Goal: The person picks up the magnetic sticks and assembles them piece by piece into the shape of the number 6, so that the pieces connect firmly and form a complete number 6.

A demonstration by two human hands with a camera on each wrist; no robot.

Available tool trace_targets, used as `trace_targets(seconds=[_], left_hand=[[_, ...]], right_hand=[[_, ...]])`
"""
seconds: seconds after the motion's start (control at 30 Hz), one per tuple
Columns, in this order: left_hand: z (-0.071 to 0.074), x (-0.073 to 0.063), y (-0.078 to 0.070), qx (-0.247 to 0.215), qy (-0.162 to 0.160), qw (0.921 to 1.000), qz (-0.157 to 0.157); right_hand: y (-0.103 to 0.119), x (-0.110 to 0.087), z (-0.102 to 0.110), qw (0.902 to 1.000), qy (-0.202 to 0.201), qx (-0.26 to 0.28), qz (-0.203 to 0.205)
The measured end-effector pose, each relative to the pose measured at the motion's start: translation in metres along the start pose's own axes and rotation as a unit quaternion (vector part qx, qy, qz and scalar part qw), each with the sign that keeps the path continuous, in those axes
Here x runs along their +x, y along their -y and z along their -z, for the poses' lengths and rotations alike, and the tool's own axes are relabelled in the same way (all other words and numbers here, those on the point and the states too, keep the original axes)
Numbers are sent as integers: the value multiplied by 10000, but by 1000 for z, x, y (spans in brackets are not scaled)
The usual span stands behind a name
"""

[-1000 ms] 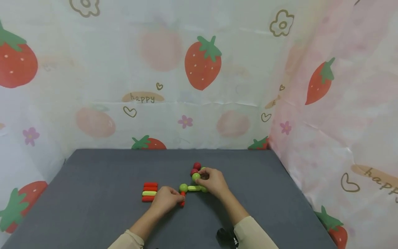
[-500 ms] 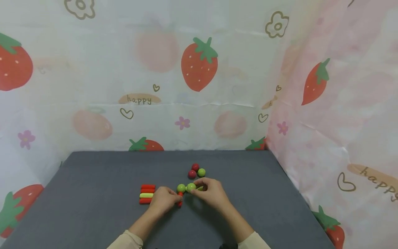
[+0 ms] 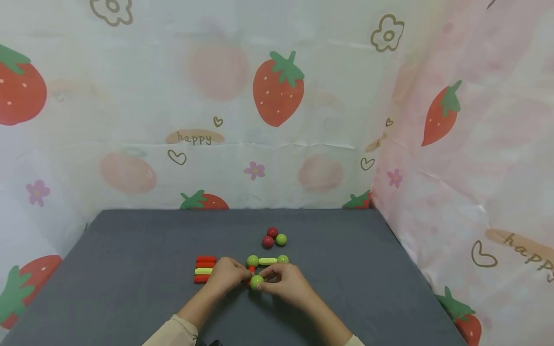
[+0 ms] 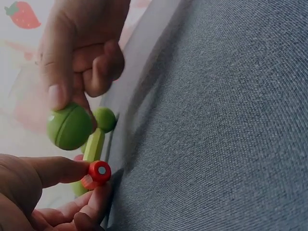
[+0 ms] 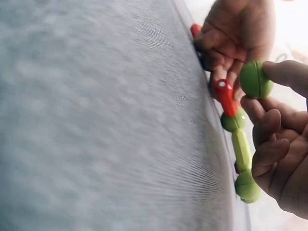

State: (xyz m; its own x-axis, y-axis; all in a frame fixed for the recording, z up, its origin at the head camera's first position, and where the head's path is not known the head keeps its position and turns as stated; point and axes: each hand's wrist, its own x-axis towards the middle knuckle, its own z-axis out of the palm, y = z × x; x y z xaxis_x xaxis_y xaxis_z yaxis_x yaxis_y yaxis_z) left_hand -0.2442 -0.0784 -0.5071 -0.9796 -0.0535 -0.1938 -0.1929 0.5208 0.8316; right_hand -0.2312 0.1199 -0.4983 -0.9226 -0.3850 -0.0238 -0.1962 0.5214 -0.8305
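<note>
Our left hand (image 3: 227,275) pinches the red rod (image 5: 226,97) near its free end, fingertips closed to the rod's thickness; the other end meets the corner ball (image 3: 253,261). Our right hand (image 3: 287,287) pinches the green ball (image 4: 70,126) between thumb and fingertip, spread only to its width, and holds it just beside the rod's free end, apart from it. The yellow rod (image 3: 268,261) runs from the corner ball to the end ball (image 3: 283,259).

We judge the corner ball's joint to be the weak spot: a hard or slanted push on the red rod could twist it loose there, or swing the whole row round. If the pale disc (image 4: 102,170) on the rod's tip is a magnet, the green ball could snap on off-centre. Our small grip on something so smooth could also slip, and a dropped ball might roll into the loose balls (image 3: 268,241).
</note>
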Motion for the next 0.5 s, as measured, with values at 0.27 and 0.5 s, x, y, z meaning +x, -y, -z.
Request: trace_targets(seconds=[0.27,0.5], left_hand=[[2,0,-4,-61,35,9998,191],[2,-2,-7,-95,110,9993,332]], right_hand=[[-4,-4,-12,9976,312,534,-297],[-6,-6,-21,9949,299,764,-587]])
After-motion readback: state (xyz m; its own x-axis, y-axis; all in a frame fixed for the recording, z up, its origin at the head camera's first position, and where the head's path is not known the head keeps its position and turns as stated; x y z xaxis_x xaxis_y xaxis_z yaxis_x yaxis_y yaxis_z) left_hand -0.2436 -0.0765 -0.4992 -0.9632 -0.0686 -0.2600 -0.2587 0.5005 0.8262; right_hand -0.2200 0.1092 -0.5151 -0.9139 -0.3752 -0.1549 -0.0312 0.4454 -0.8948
